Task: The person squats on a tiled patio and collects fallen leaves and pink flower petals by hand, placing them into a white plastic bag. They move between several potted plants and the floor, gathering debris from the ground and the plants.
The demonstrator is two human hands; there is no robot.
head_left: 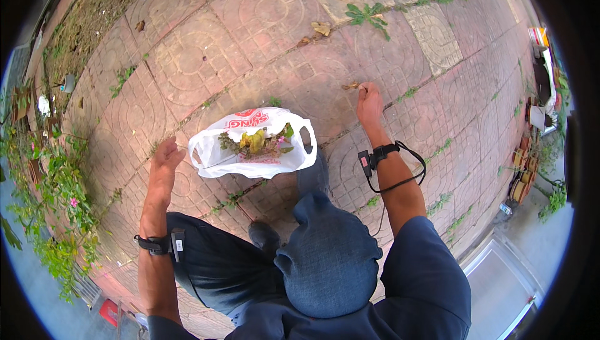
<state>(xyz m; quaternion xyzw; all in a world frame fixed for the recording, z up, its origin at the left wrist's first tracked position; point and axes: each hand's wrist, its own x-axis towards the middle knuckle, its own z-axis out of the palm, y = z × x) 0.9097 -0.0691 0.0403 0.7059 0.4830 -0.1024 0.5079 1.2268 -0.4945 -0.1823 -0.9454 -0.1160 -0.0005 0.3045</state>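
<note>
A white plastic carrier bag (215, 162) with red print lies wide-mouthed on the paving before me. Inside it are plant clippings (253, 143), a yellow leaf and small pink flowers. To its left, my left hand (167, 157) is held with fingers slightly bent and nothing in them, close to the bag's left handle. My right hand (370, 101), up and to the right of the bag, pinches a dry brown leaf (350, 86) between thumb and fingertips. Both wrists carry black straps with small devices.
More dry leaves (321, 28) and a green weed (368, 17) are on the patterned paving. Leafy plants with pink flowers (65, 199) border the left; flower pots (520, 185) and a white-and-orange bucket (538, 36) stand at the right. My shoe (264, 237) is below the bag.
</note>
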